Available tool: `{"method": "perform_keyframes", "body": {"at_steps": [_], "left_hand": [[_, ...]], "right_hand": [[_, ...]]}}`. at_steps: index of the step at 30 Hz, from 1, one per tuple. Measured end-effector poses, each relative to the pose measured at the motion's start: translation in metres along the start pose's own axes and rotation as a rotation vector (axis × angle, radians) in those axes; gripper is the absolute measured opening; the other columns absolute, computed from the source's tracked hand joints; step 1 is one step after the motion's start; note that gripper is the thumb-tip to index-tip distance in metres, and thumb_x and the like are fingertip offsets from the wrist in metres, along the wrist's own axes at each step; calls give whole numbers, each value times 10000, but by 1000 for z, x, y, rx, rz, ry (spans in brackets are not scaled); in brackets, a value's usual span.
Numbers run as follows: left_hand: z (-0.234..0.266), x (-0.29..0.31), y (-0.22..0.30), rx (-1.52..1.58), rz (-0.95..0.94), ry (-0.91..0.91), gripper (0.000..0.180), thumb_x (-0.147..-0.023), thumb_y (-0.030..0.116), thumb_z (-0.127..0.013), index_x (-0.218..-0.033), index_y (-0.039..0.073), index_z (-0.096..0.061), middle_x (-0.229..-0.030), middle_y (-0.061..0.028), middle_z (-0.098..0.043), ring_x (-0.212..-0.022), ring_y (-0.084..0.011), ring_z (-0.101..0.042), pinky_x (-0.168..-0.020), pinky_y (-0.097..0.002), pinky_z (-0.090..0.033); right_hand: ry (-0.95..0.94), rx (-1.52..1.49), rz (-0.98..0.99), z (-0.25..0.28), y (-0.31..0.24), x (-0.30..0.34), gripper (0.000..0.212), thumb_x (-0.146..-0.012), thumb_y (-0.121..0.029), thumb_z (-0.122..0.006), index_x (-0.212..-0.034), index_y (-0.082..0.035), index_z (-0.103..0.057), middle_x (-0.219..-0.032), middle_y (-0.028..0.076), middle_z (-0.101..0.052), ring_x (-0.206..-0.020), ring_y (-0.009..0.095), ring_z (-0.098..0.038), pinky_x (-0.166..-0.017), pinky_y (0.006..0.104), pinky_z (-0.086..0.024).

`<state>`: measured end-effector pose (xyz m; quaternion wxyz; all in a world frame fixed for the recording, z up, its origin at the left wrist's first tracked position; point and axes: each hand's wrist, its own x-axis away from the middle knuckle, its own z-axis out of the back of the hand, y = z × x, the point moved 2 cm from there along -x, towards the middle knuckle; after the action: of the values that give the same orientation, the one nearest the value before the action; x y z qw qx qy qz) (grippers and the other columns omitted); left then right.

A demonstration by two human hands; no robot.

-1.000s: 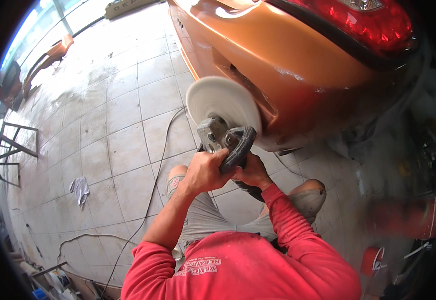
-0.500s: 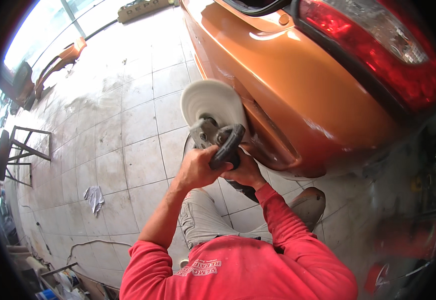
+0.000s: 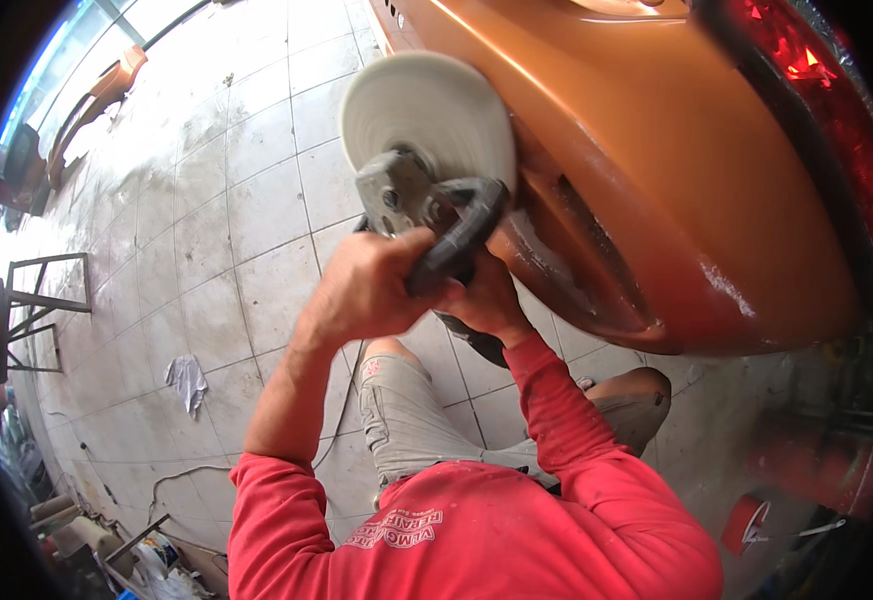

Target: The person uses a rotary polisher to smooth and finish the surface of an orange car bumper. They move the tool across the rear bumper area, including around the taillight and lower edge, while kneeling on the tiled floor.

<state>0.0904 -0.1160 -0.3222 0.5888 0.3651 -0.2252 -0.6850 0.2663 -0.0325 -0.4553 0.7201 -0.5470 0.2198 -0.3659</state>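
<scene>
Steadily: polisher [image 3: 393, 190] beside orange bumper [image 3: 676, 170], pad [image 3: 436, 105] at bumper's edge, contact unclear. Left hand [image 3: 366, 285] clasps polisher at black handle [image 3: 468, 232]; right hand [image 3: 493, 298], partly hidden, grips it behind. Best: pad flat, pressure light, even.

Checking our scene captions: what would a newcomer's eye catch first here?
First, the glossy orange rear bumper filling the upper right, with the red tail light at its right. Next, the pale round polishing pad at upper centre, on a polisher gripped by the left hand and right hand. Then the red long-sleeved top, bottom centre.
</scene>
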Motion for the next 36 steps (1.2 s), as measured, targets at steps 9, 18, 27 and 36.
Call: {"method": "perform_keyframes", "body": {"at_steps": [9, 18, 27, 36], "left_hand": [[-21, 13, 22, -47, -94, -34, 268, -855, 219, -863, -875, 73, -639, -643, -183, -641, -649, -429, -703, -612, -514, -558], [32, -39, -3, -22, 205, -11, 294, -869, 195, -928, -1024, 29, -742, -728, -138, -653, -639, -198, -607, -669, -405, -542], [-61, 38, 22, -29, -81, -168, 297, -887, 249, -824, -901, 35, -619, -655, -199, -669, -651, -455, -713, -605, -542, -569], [28, -21, 24, -20, 85, -184, 322, -830, 193, -942, -1025, 37, -737, -779, -173, -710, -684, -358, -678, -684, -449, -565]], "right_hand": [[4, -4, 112, 12, 9, 27, 873, -738, -495, -966, -1425, -62, -646, -1338, 164, -751, -1283, 323, -722, -1049, 456, -567], [-47, 13, 65, 6, -27, -47, 822, -737, -450, -970, -1391, -66, -654, -1283, 134, -763, -1200, 293, -738, -1008, 427, -578], [10, 50, 91, 5, 56, 77, 683, -756, -461, -956, -1290, -101, -729, -1197, 106, -794, -1157, 271, -768, -985, 422, -587], [-37, -211, -105, -13, -21, 26, 864, -754, -437, -998, -1411, -26, -616, -1289, 142, -752, -1206, 277, -730, -1038, 400, -574]]}}
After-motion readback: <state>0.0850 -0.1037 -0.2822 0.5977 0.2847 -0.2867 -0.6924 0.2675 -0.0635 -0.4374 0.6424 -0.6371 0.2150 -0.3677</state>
